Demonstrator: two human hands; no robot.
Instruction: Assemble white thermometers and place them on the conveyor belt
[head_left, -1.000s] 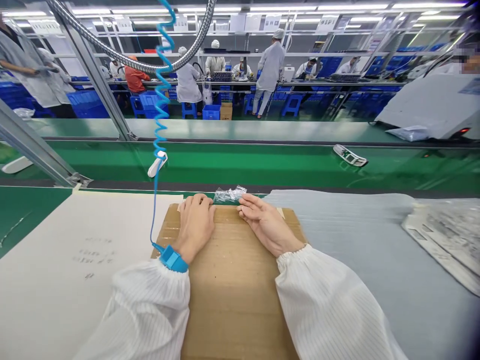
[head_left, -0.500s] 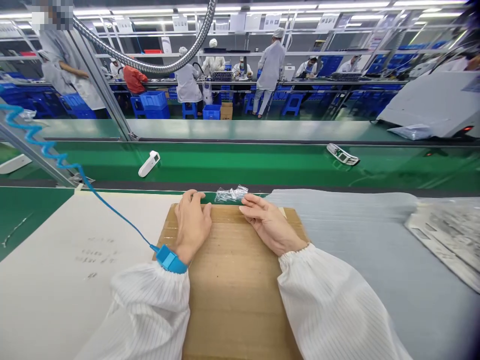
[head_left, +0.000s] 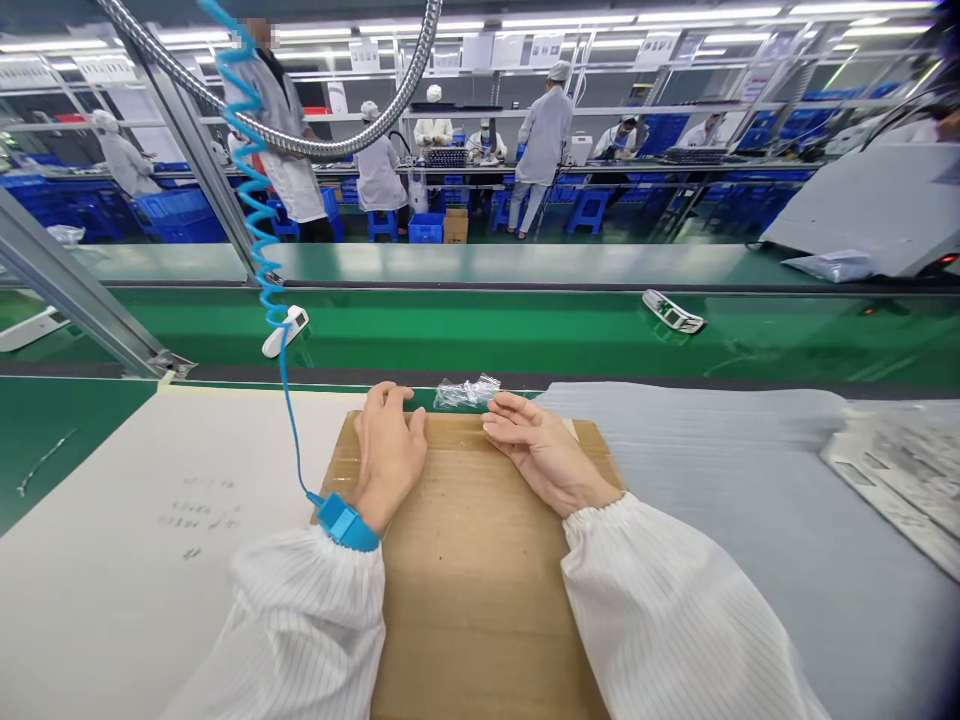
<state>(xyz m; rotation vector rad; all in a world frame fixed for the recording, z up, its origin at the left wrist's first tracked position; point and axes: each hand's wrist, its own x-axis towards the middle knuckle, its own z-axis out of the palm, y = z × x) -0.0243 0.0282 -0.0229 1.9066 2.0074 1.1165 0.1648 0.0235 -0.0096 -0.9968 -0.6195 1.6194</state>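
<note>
A brown cardboard sheet (head_left: 480, 580) lies in front of me. On its upper left part rests my left hand (head_left: 391, 455), its fingers bent over the far edge and holding nothing; a blue wrist strap (head_left: 346, 522) with a coiled cord is round that wrist. My right hand (head_left: 551, 452) lies on its side at the upper right of the cardboard, fingers loosely apart with nothing between them. Just beyond the far edge, near my right fingertips, is a crumpled clear plastic piece (head_left: 466, 392).
Beyond is a green belt (head_left: 465, 330) carrying a white device (head_left: 286, 332) at left and a white shell (head_left: 673, 312) at right. White flat parts (head_left: 900, 490) lie far right. A metal post (head_left: 75, 280) stands left. People work in the background.
The coiled blue cord has swung right and hangs more upright. On the belt, the white device and shell have shifted slightly left. A background person has moved right. My hands have hardly changed.
</note>
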